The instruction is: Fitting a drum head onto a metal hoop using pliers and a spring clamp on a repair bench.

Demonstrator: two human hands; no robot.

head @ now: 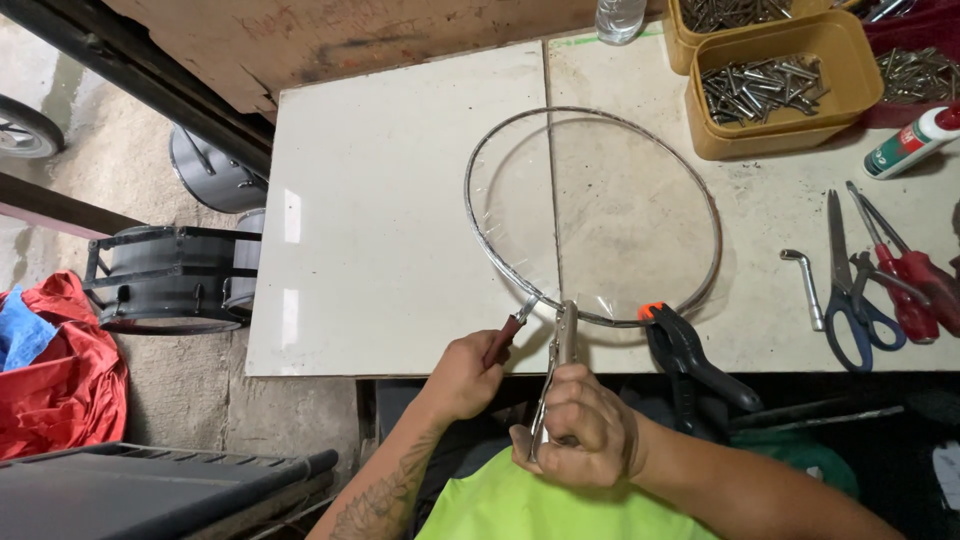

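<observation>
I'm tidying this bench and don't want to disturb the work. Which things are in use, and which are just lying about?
In use: metal hoop with clear film, locking pliers in right hand, red-handled tool in left hand, black spring clamp.

Lying about: scissors, red screwdrivers, bolt tubs, glue bottle.

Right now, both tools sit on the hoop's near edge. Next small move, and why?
Probably squeeze the locking pliers in the right hand onto the metal hoop: their tip sits at the film-covered rim, between the left hand's red-handled tool and the spring clamp.
</observation>
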